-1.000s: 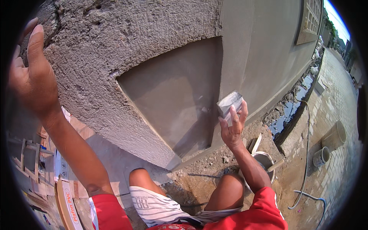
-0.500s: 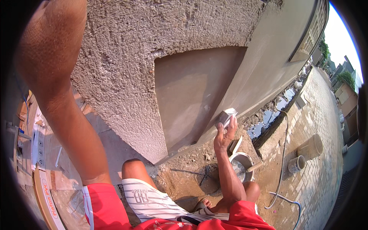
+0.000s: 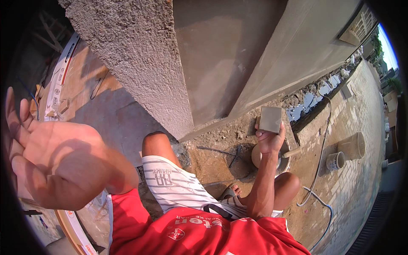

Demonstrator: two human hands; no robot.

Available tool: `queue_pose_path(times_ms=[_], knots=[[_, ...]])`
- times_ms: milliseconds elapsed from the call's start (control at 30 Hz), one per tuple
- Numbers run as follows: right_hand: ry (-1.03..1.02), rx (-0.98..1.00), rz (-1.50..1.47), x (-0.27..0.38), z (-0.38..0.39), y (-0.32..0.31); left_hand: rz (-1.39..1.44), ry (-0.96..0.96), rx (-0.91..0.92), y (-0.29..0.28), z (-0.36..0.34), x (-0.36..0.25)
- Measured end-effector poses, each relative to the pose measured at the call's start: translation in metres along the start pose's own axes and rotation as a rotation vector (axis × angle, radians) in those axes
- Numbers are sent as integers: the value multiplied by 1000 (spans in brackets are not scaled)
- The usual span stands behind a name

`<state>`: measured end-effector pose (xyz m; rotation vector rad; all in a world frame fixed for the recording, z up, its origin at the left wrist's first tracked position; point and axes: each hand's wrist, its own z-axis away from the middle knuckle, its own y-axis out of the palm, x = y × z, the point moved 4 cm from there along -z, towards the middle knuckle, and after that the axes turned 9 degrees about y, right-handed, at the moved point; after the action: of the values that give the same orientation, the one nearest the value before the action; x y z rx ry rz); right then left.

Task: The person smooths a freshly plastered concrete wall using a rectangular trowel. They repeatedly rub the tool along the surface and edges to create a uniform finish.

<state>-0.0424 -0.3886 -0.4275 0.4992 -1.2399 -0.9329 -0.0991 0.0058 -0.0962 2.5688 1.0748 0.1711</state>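
Observation:
My right hand (image 3: 270,140) grips a flat, square grey block (image 3: 270,119) from below, in front of the base of the wall. The block's broad face is turned up, and it is apart from the smooth grey recessed panel (image 3: 221,63). Just beneath that hand is a round bucket (image 3: 256,158), partly hidden by my forearm, with a wooden handle (image 3: 291,152) across its rim. At the left, my left hand (image 3: 59,161) is raised close to the camera, palm showing and fingers apart, holding nothing. Rough plaster (image 3: 136,55) borders the panel on its left.
A hose (image 3: 325,144) winds over the dirt at right. Beyond it stand a small pail (image 3: 335,160) and a larger bucket (image 3: 352,145) beside block paving (image 3: 357,106). A wet ditch (image 3: 312,101) follows the wall. Long cartons (image 3: 59,80) lie at left.
My right hand has drawn the block away from the wall and turned its broad face up. My left hand has come down from the upper left into view. The view has tilted lower.

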Motion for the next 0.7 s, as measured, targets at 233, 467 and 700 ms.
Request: queue_pose_path(times_ms=[233,467,700], knots=[[401,92,-226,-51,48,24,814,-1636,843,-4,313,-92],[588,228,-468,-67,100,33,1340,-1983,668,-15,366,-135],[598,229,-502,-77,105,29,1240,-2107,680,10,356,-136]])
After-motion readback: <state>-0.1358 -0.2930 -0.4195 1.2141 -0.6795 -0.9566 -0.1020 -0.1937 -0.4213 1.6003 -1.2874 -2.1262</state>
